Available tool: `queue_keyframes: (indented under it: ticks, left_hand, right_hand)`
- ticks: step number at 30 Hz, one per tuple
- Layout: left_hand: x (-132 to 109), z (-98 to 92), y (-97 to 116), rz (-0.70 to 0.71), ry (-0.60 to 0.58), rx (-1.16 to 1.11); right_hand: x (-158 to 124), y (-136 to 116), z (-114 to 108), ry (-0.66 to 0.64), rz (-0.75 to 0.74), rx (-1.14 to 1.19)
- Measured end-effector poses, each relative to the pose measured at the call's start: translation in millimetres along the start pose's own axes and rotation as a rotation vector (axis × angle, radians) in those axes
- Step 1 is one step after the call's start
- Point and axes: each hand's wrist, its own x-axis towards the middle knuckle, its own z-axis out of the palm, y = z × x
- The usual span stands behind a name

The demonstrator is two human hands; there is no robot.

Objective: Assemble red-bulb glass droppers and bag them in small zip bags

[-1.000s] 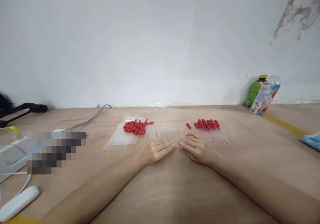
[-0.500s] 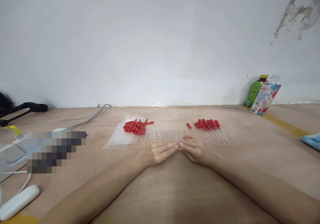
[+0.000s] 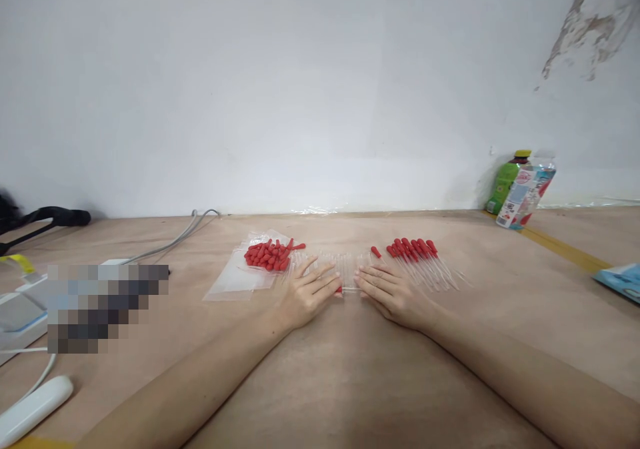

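Note:
Low over the table, a glass dropper [image 3: 351, 289] lies crosswise between my two hands, its red rubber bulb at the left end. My left hand [image 3: 309, 295] grips the bulb end, with the other fingers fanned out. The tube's other end runs under the fingers of my right hand [image 3: 393, 292], which close over it and hide its tip. Just behind my hands is a row of bare glass tubes [image 3: 345, 265]. To the left, red rubber bulbs [image 3: 267, 255] are heaped on clear plastic bags [image 3: 227, 282]. Several red-topped droppers [image 3: 417, 252] lie side by side to the right.
Two bottles, one a green bottle [image 3: 504, 185], stand by the wall at the back right. A blue packet [image 3: 620, 279] lies at the right edge. On the left are a white power strip [image 3: 20, 312], grey cables [image 3: 175, 239] and a white rounded device [image 3: 37, 409].
My hands have moved slightly apart, and the dropper's tube and red bulb now show between them. The left fingers have spread. The whole view has shifted a little.

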Motion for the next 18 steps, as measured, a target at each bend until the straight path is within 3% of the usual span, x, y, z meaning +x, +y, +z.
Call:
queue_keyframes:
  ticks: [18]
  left_hand:
    - [0, 11.1, 6, -0.070, -0.001, -0.238]
  right_hand:
    - [2, -3, 4, 0.019, 0.021, 0.118]
